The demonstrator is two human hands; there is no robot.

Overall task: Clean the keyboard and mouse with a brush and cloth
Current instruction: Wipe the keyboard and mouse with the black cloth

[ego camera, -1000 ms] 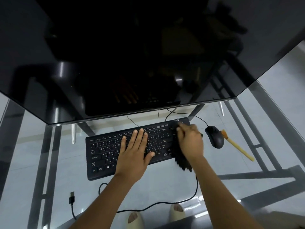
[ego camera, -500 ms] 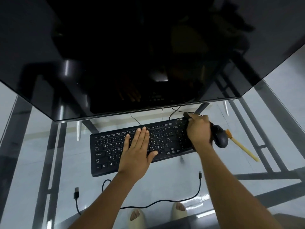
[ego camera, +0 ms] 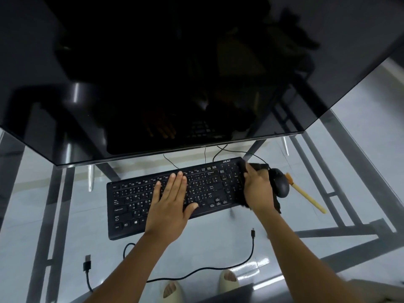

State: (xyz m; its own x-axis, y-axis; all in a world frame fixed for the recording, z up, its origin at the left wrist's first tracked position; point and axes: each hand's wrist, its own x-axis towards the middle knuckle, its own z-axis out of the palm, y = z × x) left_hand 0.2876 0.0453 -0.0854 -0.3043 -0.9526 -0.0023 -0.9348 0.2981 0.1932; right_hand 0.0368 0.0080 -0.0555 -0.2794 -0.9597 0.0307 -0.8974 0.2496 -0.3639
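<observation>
Since half a second ago my right hand [ego camera: 259,189] has drawn back toward me along the right end of the keyboard [ego camera: 175,197], dragging the cloth [ego camera: 240,189] with it; a moment before, it sat up at the top right corner. Now its fingers are curled over the dark cloth, pressing it onto the number pad, and a corner of cloth pokes out past my fingertips while more hangs below my wrist. My left hand [ego camera: 172,202] lies flat on the middle keys as it did before, fingers straight and together, thumb out to the side, gripping nothing.

The mouse [ego camera: 281,182] sits just right of my right hand, touching or nearly touching the cloth; I cannot tell which. The brush [ego camera: 306,196] lies just beyond the mouse, bristles near it, pale handle angling away toward me. All of it rests on the glass desk [ego camera: 218,232], below the monitor [ego camera: 153,73]. A loose cable [ego camera: 218,268] curls across the glass near me.
</observation>
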